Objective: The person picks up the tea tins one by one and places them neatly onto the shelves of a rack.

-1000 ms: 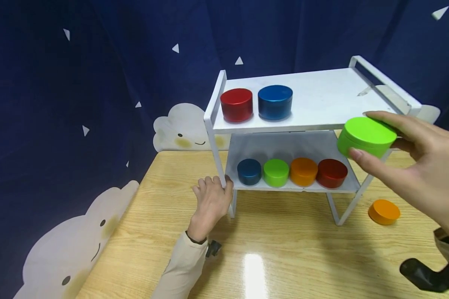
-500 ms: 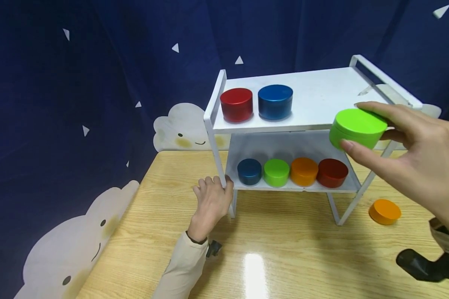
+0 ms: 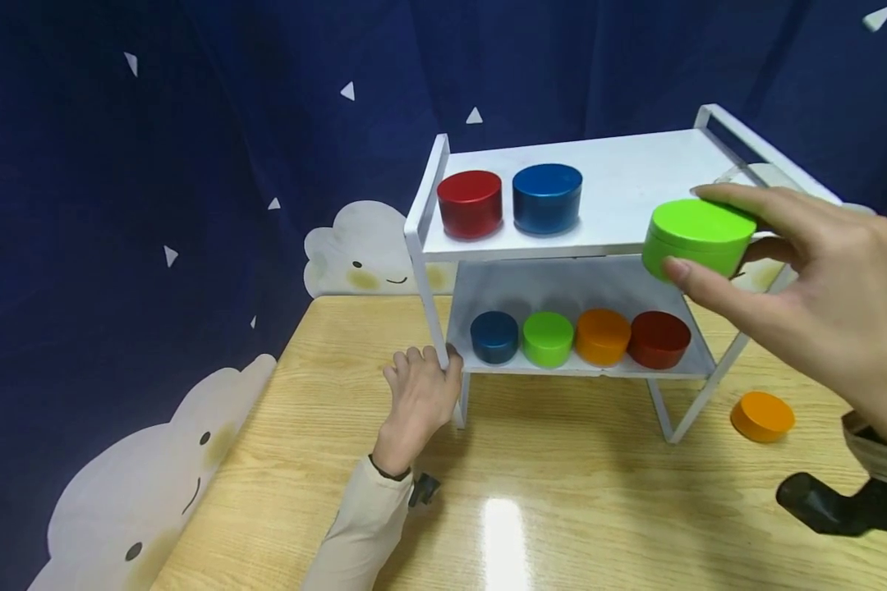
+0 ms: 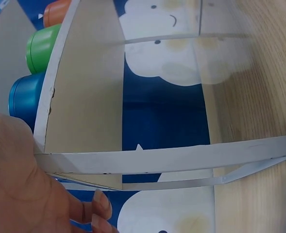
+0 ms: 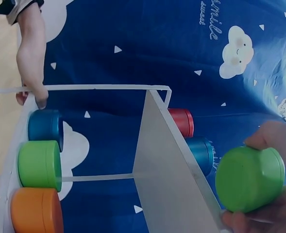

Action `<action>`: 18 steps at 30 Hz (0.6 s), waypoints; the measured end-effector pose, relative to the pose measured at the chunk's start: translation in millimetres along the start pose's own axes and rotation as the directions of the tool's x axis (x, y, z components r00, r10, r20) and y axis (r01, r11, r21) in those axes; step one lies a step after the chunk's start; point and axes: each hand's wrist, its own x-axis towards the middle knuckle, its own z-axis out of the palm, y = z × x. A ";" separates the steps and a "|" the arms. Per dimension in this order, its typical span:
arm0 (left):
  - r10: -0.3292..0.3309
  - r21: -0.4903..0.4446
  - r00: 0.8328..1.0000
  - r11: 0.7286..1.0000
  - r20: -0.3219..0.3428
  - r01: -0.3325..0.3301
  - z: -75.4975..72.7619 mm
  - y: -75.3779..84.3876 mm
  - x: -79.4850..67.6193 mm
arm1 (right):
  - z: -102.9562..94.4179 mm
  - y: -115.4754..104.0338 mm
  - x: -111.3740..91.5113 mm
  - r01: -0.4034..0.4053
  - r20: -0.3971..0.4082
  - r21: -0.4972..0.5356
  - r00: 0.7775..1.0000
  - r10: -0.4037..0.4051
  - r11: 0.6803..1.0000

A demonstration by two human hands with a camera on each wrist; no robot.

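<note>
My right hand (image 3: 828, 287) pinches a light green round tin (image 3: 698, 234) between thumb and fingers, in front of the right part of the upper shelf's front edge. In the right wrist view this green tin (image 5: 249, 178) is beside the upper shelf, apart from the blue tin. A red tin (image 3: 470, 205) and a blue tin (image 3: 547, 199) stand side by side at the left of the upper shelf. My left hand (image 3: 421, 402) grips the white two-tier rack (image 3: 432, 308) at its left front post, by the lower shelf's corner. Its curled fingertips (image 4: 102, 204) show beyond the frame in the left wrist view.
On the lower shelf a dark blue tin (image 3: 494, 336), a green tin (image 3: 548, 338), an orange tin (image 3: 603, 336) and a dark red tin (image 3: 659, 339) stand in a row. An orange tin (image 3: 762, 416) lies on the wooden table (image 3: 562, 492) right of the rack. Behind hangs a blue curtain (image 3: 303, 123).
My right hand has moved the green tin left and upward, from near the right front post toward the upper shelf. The left hand stays on the rack.
</note>
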 end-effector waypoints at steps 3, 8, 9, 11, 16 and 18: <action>-0.002 -0.002 1.000 1.000 0.003 0.002 -0.1 -0.7 0.0 | 2.1 -0.8 2.2 -0.004 -0.002 0.022 1.000 0.004 1.000; -0.003 -0.015 1.000 1.000 0.008 0.003 -0.1 -0.1 0.3 | 3.0 0.6 4.1 0.001 -0.004 0.015 1.000 -0.001 1.000; -0.004 -0.016 1.000 1.000 0.009 0.005 -0.1 -0.2 0.2 | 3.4 1.1 4.5 0.004 -0.005 0.016 1.000 -0.004 1.000; -0.007 -0.016 1.000 1.000 0.012 0.007 -0.1 -0.3 -0.1 | 3.8 1.5 5.2 0.007 -0.005 0.017 1.000 -0.007 1.000; -0.003 -0.018 1.000 1.000 0.017 0.004 0.2 -0.3 -0.3 | 3.6 1.8 7.1 0.015 -0.007 0.000 1.000 -0.015 1.000; -0.006 -0.017 1.000 1.000 0.016 0.007 -0.2 -0.2 -0.5 | 3.6 1.4 8.1 0.023 -0.008 -0.009 1.000 -0.023 1.000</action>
